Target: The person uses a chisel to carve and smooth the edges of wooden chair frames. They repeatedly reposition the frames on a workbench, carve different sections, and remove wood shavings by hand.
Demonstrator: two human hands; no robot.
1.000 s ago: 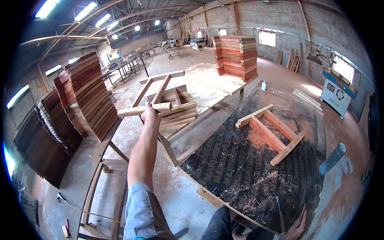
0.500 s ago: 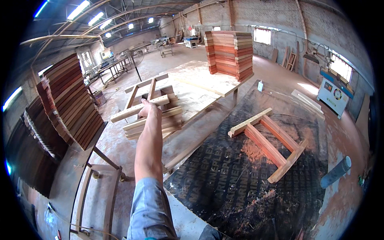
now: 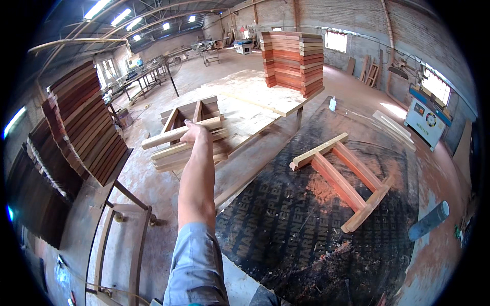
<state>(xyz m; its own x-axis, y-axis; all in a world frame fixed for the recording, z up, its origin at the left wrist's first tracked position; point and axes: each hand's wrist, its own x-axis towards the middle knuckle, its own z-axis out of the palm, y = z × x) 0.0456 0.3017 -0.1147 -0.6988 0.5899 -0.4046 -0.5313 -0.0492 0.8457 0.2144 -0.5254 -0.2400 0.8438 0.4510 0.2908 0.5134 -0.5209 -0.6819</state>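
My left hand point(image 3: 196, 133) is closed over the near bar of a pale wooden frame point(image 3: 162, 139), with the arm stretched far out. Two short crosspieces join this bar to a far bar. The frame lies over a stack of similar wooden pieces point(image 3: 176, 162) at the left end of a light plywood table. Contact between frame and stack is partly hidden by my hand and arm. Another frame point(image 3: 341, 178), with reddish crosspieces between two paler bars, lies on the black board point(image 3: 275, 229) to the right. My right hand is out of view.
A tall stack of reddish frames point(image 3: 291, 64) stands on the plywood table point(image 3: 245, 109). At the left, many dark boards point(image 3: 89, 127) are stacked upright. A small white bottle point(image 3: 333, 104), a grey tube point(image 3: 429, 222) and sawdust point(image 3: 324, 191) are about the black board.
The frame in my left hand has shifted slightly right and now lines up more closely with the stack beneath. The view has moved slightly too.
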